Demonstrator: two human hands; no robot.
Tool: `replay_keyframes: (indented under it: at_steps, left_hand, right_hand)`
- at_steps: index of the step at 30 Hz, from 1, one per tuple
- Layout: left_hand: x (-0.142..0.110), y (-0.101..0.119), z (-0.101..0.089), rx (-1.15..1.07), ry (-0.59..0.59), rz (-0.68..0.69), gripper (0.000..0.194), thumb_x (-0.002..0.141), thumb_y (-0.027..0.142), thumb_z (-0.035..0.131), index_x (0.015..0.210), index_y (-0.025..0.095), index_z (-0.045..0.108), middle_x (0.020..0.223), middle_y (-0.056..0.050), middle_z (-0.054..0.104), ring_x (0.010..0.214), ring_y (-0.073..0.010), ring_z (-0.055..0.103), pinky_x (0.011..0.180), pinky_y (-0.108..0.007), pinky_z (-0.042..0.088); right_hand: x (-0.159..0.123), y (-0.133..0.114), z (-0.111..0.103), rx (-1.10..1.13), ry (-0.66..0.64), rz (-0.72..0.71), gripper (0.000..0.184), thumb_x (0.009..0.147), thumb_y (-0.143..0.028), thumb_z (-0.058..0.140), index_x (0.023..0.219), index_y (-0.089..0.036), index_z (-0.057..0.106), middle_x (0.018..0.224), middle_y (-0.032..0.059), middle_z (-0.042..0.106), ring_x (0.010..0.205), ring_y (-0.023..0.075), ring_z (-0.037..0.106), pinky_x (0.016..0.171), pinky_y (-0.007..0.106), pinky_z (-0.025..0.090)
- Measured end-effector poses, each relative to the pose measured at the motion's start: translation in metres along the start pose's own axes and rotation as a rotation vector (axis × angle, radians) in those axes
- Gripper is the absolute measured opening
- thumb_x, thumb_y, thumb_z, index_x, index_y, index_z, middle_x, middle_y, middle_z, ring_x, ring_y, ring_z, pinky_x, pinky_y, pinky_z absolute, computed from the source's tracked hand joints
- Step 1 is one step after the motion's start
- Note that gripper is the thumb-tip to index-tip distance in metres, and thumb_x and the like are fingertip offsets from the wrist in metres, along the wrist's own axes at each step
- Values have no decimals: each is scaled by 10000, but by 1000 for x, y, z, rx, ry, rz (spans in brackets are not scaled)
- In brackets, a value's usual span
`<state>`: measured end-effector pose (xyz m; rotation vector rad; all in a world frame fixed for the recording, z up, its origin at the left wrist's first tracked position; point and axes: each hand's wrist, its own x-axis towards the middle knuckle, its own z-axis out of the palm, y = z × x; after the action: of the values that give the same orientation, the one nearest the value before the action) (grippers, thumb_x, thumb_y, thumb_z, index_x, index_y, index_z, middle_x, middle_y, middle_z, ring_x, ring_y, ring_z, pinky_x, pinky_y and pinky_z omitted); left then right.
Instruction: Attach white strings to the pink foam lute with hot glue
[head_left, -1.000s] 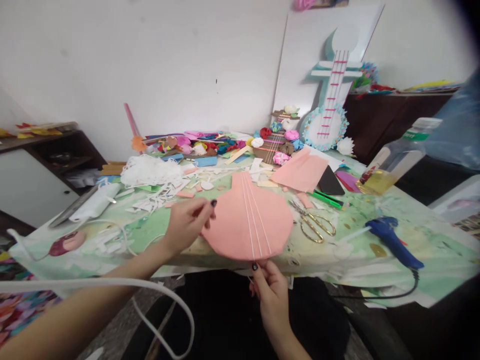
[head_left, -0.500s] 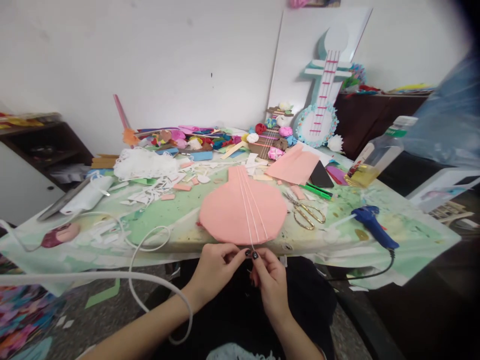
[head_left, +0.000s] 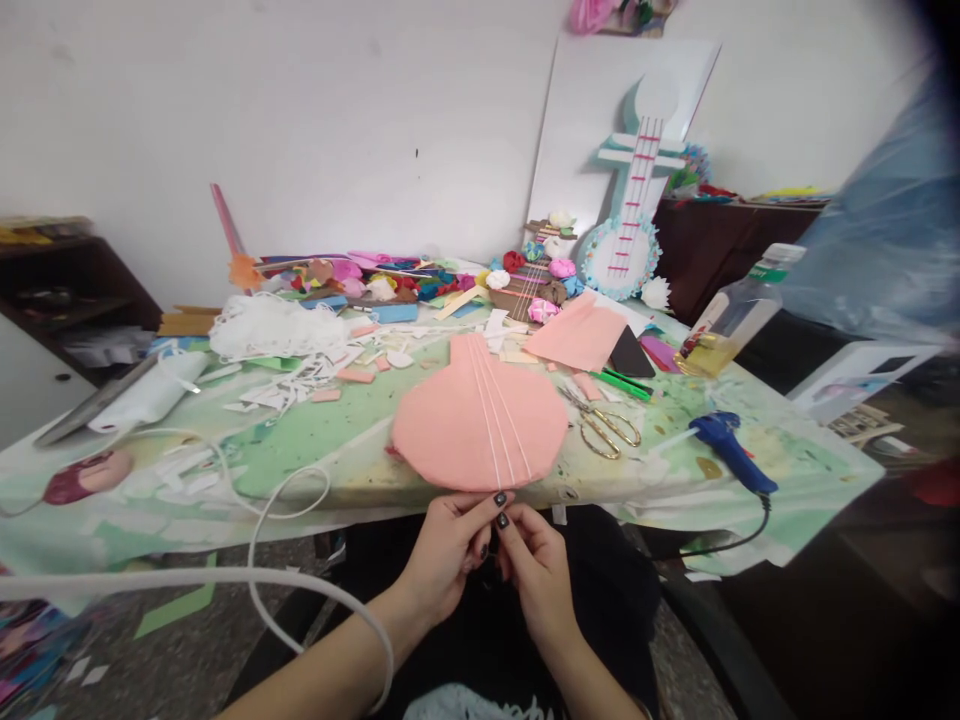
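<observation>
A pink paper-covered instrument shape [head_left: 450,425] with a short neck lies flat at the table's front edge. Several white strings [head_left: 491,425] fan down its face from the neck. Just below its lower edge, my left hand [head_left: 457,545] pinches the end of one string between thumb and forefinger. My right hand [head_left: 532,560] is close beside it, thumb and finger pressed together near the same string end. What lies between the right fingertips is too small to make out clearly.
Gold-handled scissors [head_left: 609,430] and a blue glue gun [head_left: 731,450] lie to the right, by a bottle of yellow liquid [head_left: 709,350]. White string [head_left: 270,330] is heaped at the left. A white cable [head_left: 255,578] loops over my left forearm. A blue-and-white model instrument [head_left: 626,235] stands behind.
My left hand has shifted to a pinch right at the shape's lower edge, and my right fingertips sit slightly lower. The camera view has turned a little.
</observation>
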<state>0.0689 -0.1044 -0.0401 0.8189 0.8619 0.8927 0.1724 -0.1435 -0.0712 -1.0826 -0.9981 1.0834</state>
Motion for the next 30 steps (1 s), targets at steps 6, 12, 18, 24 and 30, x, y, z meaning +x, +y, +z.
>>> replay_keyframes:
  at_steps: [6,12,18,24,30]
  left_hand:
    - [6,1,-5,64,25,86,374,681,448,767,675,82,693,353,67,394,312,1,231,368,-183,96]
    - [17,9,-16,38,49,131,341,693,416,768,721,86,688,361,87,366,315,4,216,370,-181,107]
    - [20,6,-14,43,74,132,394,653,463,779,676,87,665,378,79,377,335,-3,237,364,-174,110]
    - [20,1,-14,92,98,168,379,674,464,763,708,92,700,381,70,381,350,-18,250,360,-179,125]
    - [22,0,-12,124,144,171,444,629,507,776,789,93,745,373,70,385,341,-21,246,355,-184,139]
  right_hand:
    - [10,-14,-8,-144,53,-112,305,923,-447,494,892,-165,604,515,-65,393,409,71,278,394,198,241]
    - [30,-33,-8,-373,-9,-194,263,899,-381,509,954,-176,663,602,-9,562,421,103,397,415,222,338]
    - [56,-68,-116,-955,803,-460,288,783,-350,576,936,-136,692,851,113,690,753,247,626,783,375,438]
    - [79,-74,-243,-1609,934,105,666,787,-413,588,1192,115,565,1053,396,592,1002,444,549,745,458,337]
    - [91,-40,-277,-1645,857,18,534,799,-444,559,1056,13,657,867,305,630,860,396,560,669,426,304]
